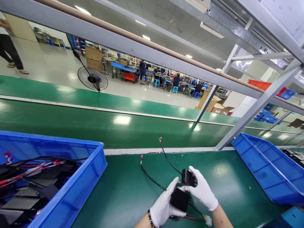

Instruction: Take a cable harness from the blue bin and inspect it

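Both my hands wear white gloves and meet low in the middle of the view. My left hand [163, 205] grips a small black box [180, 199] from below. My right hand [203, 189] pinches a second, smaller black block [188, 178] just above it. Two thin black wires [166, 157] run up and left from the blocks over the green bench top [128, 190], each ending in a small red tip. A red wire and a white plug [208, 220] hang beneath my right wrist.
A blue bin [78, 190] at the left holds several black finned parts with red and black wires. A shallow blue tray [266, 164] lies at the right. Behind runs a green conveyor belt [95, 123] and a grey metal frame [251, 114]. Seated workers and a floor fan [93, 79] are far off.
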Motion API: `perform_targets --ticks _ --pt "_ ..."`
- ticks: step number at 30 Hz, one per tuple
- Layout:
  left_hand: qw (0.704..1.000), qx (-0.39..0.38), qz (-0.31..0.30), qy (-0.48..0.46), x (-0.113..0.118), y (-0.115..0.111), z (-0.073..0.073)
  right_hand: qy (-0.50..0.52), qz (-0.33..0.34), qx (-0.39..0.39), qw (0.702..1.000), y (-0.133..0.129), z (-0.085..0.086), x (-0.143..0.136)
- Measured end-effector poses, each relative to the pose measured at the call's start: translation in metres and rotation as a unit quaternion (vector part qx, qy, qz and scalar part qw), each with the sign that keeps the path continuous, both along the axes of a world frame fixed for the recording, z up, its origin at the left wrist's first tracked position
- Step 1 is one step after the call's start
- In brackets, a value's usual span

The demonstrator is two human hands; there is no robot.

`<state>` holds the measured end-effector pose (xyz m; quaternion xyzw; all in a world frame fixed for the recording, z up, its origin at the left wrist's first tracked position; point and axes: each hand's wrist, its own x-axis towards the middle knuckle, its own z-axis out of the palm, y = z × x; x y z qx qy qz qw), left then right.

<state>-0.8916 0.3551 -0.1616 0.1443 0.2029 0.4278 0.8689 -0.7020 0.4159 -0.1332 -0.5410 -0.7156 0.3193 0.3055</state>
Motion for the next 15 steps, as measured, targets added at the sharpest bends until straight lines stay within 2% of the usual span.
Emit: perform_targets --ticks 3,6,8,10,12,15 --pt "1.000 0.000 0.018 0.019 -0.002 0.001 0.002 -0.113 0.016 0.154 0.981 -0.008 -0.006 -0.007" --pt "0.999 0.006 0.041 0.035 -0.002 0.002 -0.006 -0.176 0.039 0.238 0.954 -0.010 -0.009 -0.011" --pt "0.998 0.008 0.044 0.046 -0.001 0.003 -0.012 -0.198 0.049 0.246 0.948 -0.011 -0.005 -0.013" --pt "0.992 -0.010 0.059 0.108 0.003 0.003 -0.013 -0.206 0.065 0.226 0.950 -0.015 0.004 -0.015" --pt "0.977 -0.019 0.074 0.199 0.008 0.003 -0.009 -0.198 0.091 0.196 0.956 -0.019 0.016 -0.019" --pt "0.962 0.035 0.040 0.267 0.012 0.003 0.002 -0.185 0.146 0.172 0.956 -0.015 0.027 -0.020"
